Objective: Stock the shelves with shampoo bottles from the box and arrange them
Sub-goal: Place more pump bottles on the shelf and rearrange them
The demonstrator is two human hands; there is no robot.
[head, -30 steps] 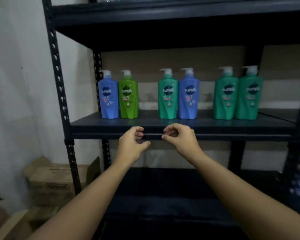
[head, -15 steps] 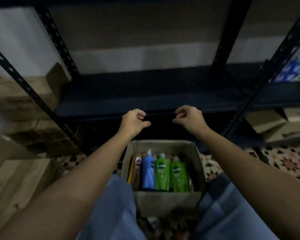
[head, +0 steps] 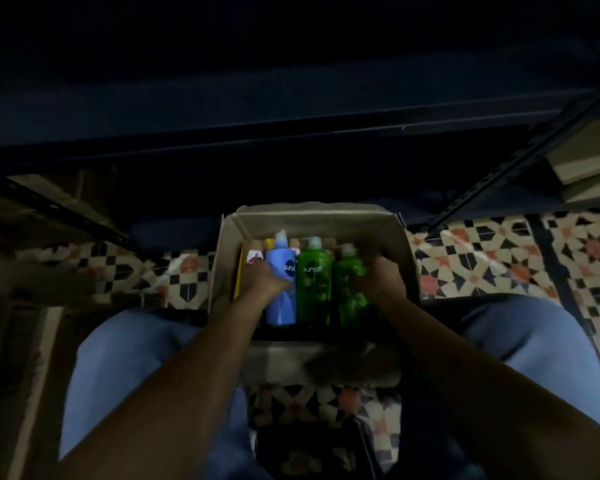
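Note:
An open cardboard box point(head: 392, 233) sits on the floor between my knees. Inside lie a blue shampoo bottle point(head: 282, 306), a green bottle point(head: 314, 282) beside it and a second green bottle point(head: 347, 299) on the right. My left hand point(head: 265, 280) reaches into the box and curls round the left side of the blue bottle. Over on the other side, my right hand point(head: 381, 277) wraps its fingers on the right green bottle. A pink and yellow item point(head: 253, 256) shows at the box's left wall.
The dark lower shelf point(head: 291, 109) of the metal rack runs across the top, with slotted uprights point(head: 520, 161) at right and left. Patterned tiles point(head: 499, 258) cover the floor. More cardboard boxes point(head: 586, 161) stand at far right.
My gaze dropped from the stocked shelf down to the box. Both hands went from hovering empty near the shelf edge down into the box and closed on bottles.

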